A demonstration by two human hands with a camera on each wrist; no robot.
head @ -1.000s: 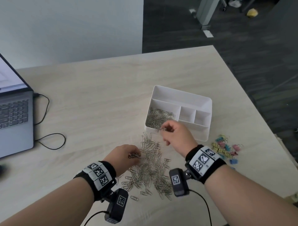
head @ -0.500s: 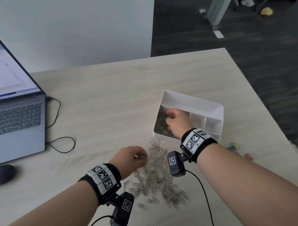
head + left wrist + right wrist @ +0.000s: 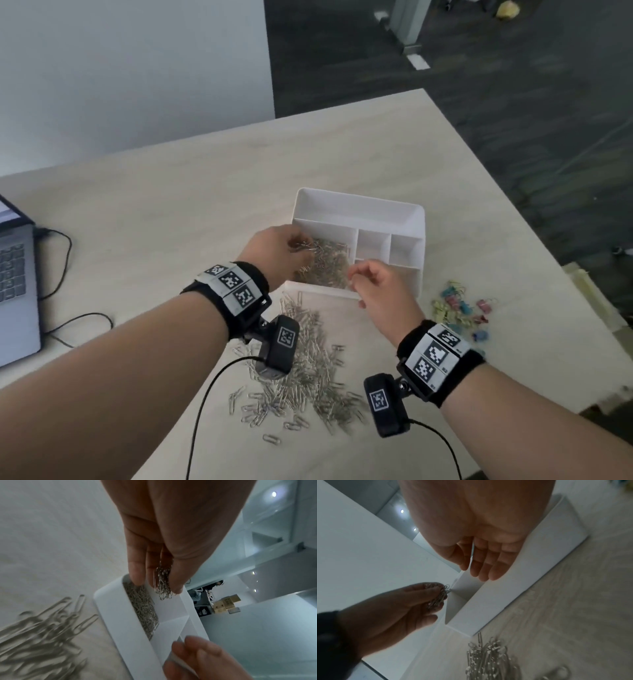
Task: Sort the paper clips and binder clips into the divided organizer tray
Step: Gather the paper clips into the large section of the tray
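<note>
A white divided tray (image 3: 359, 205) stands mid-table. Its large left compartment holds silver paper clips (image 3: 329, 265); the two small compartments look empty. My left hand (image 3: 298, 245) hovers over that compartment and pinches a small bunch of paper clips (image 3: 163, 584) between thumb and fingers. My right hand (image 3: 354, 279) sits at the tray's near rim with relaxed fingers (image 3: 494, 573) holding nothing. In front of the tray, a loose pile of paper clips (image 3: 308, 373) lies on the table. Coloured binder clips (image 3: 457, 308) lie to the right of the tray.
A grey laptop (image 3: 13, 294) with a black cable (image 3: 65, 274) sits at the left edge. The table's right edge (image 3: 534, 219) runs diagonally past the tray, dark floor beyond. Black wrist cameras with cords hang under both forearms above the pile.
My left hand lifted a bunch of paper clips from the pile and carried it over the tray. My right hand dropped its clips into the compartment and drew back to the near rim, empty.
</note>
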